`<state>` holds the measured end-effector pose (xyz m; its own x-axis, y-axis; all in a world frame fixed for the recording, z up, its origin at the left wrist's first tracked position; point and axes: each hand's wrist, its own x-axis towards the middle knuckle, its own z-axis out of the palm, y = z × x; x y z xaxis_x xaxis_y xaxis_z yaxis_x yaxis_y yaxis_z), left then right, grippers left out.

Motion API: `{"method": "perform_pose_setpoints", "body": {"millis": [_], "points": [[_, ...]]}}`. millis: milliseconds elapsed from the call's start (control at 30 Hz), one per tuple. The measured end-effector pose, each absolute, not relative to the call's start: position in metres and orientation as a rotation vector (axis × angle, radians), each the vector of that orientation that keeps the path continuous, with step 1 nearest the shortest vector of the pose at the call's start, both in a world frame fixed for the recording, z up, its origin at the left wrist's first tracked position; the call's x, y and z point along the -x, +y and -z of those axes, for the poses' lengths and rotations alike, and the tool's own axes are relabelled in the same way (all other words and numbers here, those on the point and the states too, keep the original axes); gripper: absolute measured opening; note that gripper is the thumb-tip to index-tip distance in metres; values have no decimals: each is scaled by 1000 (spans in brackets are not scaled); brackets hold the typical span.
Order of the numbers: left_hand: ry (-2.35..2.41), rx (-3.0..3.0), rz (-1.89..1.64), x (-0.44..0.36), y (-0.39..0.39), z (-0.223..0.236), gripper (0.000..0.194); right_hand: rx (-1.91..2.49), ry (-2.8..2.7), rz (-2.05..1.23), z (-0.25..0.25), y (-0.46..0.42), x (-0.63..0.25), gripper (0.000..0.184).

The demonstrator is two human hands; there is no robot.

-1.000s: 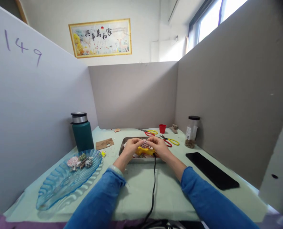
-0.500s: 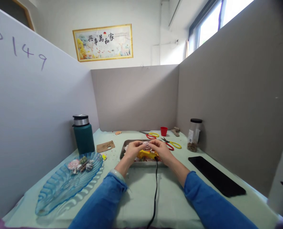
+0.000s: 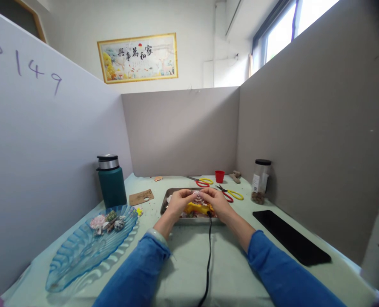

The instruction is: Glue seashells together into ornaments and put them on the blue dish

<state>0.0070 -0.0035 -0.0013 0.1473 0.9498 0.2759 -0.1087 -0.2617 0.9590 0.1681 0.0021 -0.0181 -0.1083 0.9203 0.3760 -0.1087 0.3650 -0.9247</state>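
Between the fingertips of both hands is a pinkish, ridged seashell [image 3: 198,197]. My left hand [image 3: 179,203] pinches it from the left, and my right hand [image 3: 215,201] pinches it from the right. Just below the shell sits a yellow tool [image 3: 197,208], perhaps a glue gun, with a black cord [image 3: 208,256] running toward me. Under the hands lies a metal tray [image 3: 168,192] with small shells and bits in it, partly hidden by my hands and the yellow tool.
A blue glass dish [image 3: 77,260] with several shells [image 3: 108,221] lies at left, near a teal bottle [image 3: 112,185] and a brown card [image 3: 141,197]. Behind the tray are two scissors [image 3: 204,182] and a red cup [image 3: 219,176]. A jar [image 3: 259,183] and black slab [image 3: 291,236] are at right.
The camera view has tilted and shifted slightly. Both hands keep their pinch on the shell above the tray, and the shell has turned a little between the fingers.
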Motion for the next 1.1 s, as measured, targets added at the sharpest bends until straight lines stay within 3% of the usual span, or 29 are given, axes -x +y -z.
{"method": "perform_pose_setpoints", "body": {"millis": [900, 1100], "points": [[867, -1386, -1311, -4, -5, -2, 39, 814, -1431, -1097, 19, 2, -169, 35], [835, -1374, -1329, -2, -4, -3, 39, 856, -1432, -980, 26, 10, -170, 37]]}}
